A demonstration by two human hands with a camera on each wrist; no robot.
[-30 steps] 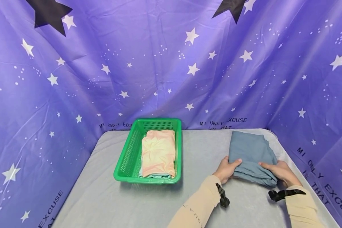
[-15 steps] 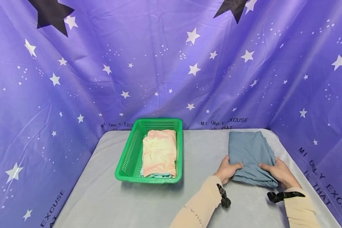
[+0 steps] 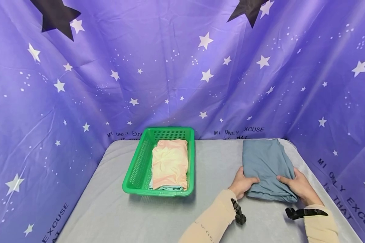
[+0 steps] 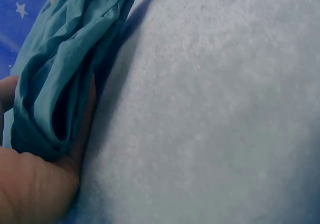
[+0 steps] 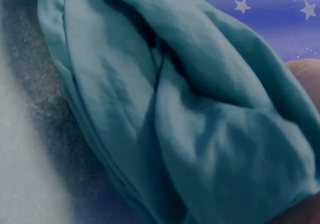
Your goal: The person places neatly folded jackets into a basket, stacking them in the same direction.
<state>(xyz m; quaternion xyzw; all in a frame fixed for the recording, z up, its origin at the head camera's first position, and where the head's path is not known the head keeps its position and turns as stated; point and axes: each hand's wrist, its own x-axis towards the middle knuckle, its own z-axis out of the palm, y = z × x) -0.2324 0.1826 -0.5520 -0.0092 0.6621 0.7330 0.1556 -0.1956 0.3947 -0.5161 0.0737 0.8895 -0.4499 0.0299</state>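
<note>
A folded blue-grey garment point(image 3: 266, 165) is at the right side of the table in the head view. My left hand point(image 3: 242, 182) grips its near left corner, thumb on top and fingers underneath. On the opposite side my right hand point(image 3: 302, 187) holds the near right edge, its thumb also lying over the cloth. The left wrist view shows layered folds of the garment point(image 4: 55, 93) between thumb and fingers, just above the table. Close up in the right wrist view, loose folds of the garment point(image 5: 200, 129) hide most of the right hand.
Left of centre stands a green plastic basket point(image 3: 134, 168) with a folded pink and cream garment point(image 3: 169, 165) on top of some teal cloth point(image 3: 170, 187). Purple star-printed curtains point(image 3: 170, 67) hang behind and beside the grey-covered table point(image 3: 109, 216).
Both hands keep hold of the blue-grey garment. Its left edge has shifted slightly left, and the bunched near right corner looks straighter. The basket stays in place.
</note>
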